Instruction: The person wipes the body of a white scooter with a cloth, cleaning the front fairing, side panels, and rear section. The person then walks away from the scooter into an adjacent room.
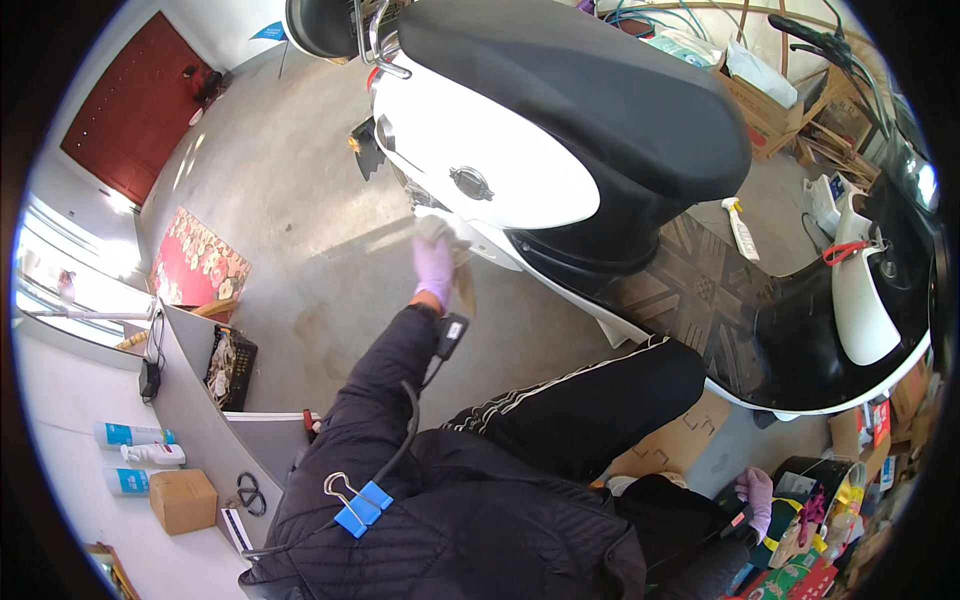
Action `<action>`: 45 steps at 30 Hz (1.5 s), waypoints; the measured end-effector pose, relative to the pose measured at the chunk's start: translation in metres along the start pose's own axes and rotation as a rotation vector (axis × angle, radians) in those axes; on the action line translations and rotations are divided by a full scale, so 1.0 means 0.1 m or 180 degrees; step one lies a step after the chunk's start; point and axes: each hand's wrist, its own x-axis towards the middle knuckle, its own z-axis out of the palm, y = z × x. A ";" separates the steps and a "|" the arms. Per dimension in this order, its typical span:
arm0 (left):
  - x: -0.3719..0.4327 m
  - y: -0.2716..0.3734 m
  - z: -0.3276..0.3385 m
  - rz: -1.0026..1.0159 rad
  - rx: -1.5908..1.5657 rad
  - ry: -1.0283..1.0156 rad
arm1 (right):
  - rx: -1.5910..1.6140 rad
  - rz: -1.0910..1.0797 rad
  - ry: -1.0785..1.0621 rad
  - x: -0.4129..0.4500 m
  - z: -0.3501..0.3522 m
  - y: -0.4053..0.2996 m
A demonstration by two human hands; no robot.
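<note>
My left hand (435, 264), in a light purple glove, is pressed around a greyish cloth (433, 229) at the lower side edge of a white electric scooter (495, 150). Part of the cloth hangs down past the wrist. Over on the right, my right hand (756, 495), gloved the same way, is beside a black bucket (806, 474). Its fingers look curled, and whether anything is inside them is hidden. The scooter's black seat (585, 82) and patterned footboard (690, 285) face me, and my bent knee reaches the footboard's edge.
Beyond the footboard, a white spray bottle (741, 229) is on the concrete floor. Cardboard boxes (765, 112) and bags crowd the far right. On my left, a grey desk (187, 382) adjoins a black crate (240, 367). A flattened cardboard sheet (679, 442) lies near my leg.
</note>
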 end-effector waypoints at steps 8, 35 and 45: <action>-0.88 -1.01 1.06 -0.0389 0.1885 -0.0215 | 0.0139 0.0365 -0.0040 -0.02 0.12 -0.01; 0.07 -0.41 0.44 0.1361 0.2183 0.0224 | -0.0201 0.0465 0.0104 0.22 0.30 -0.27; 0.22 0.09 0.82 0.1152 0.0731 0.0843 | -0.0174 0.0166 0.0021 0.13 0.26 -0.25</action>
